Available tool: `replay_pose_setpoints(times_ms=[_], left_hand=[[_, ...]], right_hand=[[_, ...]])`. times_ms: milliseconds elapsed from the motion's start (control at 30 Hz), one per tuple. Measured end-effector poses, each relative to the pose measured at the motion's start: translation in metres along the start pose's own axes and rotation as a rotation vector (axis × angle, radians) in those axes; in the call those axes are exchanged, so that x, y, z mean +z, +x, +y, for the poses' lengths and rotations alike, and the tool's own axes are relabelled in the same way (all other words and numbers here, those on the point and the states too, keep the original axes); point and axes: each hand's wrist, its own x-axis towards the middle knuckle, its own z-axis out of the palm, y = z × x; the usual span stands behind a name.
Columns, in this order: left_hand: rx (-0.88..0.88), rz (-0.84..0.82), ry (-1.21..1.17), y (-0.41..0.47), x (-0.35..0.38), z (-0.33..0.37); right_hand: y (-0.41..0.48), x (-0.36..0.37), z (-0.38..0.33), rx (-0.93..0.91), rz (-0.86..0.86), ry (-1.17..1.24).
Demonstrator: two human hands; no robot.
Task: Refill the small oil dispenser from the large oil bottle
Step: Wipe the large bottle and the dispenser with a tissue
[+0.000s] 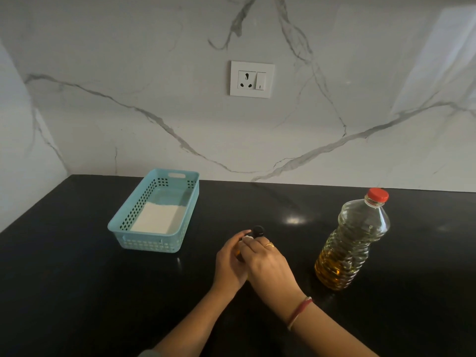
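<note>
Left hand (230, 261) and right hand (268, 264) are curling tight around the small black-topped oil dispenser (258, 231) on the black table (77, 279). Just right, the big clear plastic oil bottle (353, 243) is standing, red cap (377, 195) still on. Pouring is not looking started; opening comes first.

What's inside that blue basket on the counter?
A flat white sheet, cloth or paper, lies on the floor of the blue basket, at its near end. The far end shows bare floor. The near wall hides the nearest strip.
</note>
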Motion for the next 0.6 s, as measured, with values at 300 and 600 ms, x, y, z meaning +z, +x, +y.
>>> replay_pose_setpoints(times_ms=[300, 600], left_hand=[[0.030, -0.181, 0.092, 0.002, 0.003, 0.009], [-0.213, -0.077, -0.335, -0.003, 0.005, 0.001]], right_hand=[[0.008, -0.015, -0.024, 0.131, -0.110, -0.137], [-0.034, 0.006, 0.010, 0.165, 0.209, 0.433]])
